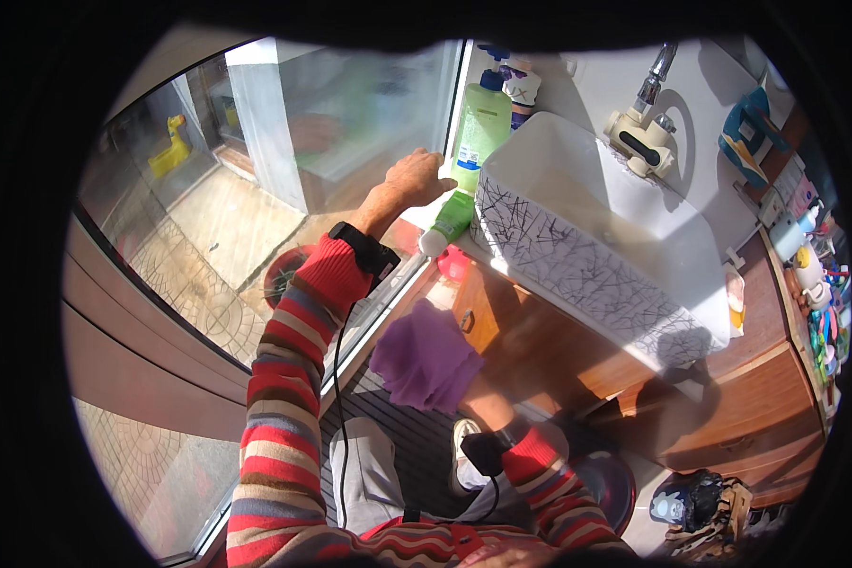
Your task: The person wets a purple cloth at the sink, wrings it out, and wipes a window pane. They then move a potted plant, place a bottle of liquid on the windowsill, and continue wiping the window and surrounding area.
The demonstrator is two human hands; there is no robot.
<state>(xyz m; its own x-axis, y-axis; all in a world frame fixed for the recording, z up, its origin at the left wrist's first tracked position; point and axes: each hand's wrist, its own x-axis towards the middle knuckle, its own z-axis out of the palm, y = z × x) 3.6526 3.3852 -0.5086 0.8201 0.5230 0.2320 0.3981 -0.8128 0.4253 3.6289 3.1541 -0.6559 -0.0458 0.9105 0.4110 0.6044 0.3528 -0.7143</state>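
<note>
My left hand [417,179] reaches to the window ledge, beside the glass pane [369,113]. Its thumb points towards a light green pump bottle [481,124] with a blue top, and its other fingertips are hidden. Just below the thumb lies a green squeeze tube [449,224] with a white cap. A purple cloth [426,358] hangs from my right hand [479,397], low in front of the wooden cabinet. The cloth covers the fingers, so only the back of the hand near the wrist shows.
A white basin [575,266] with a dark line pattern stands on the cabinet [532,341], under a cream faucet [642,138]. A red round object [454,264] sits below the tube. Black cables run from both wrists. A dark round tub [603,490] is on the floor at right.
</note>
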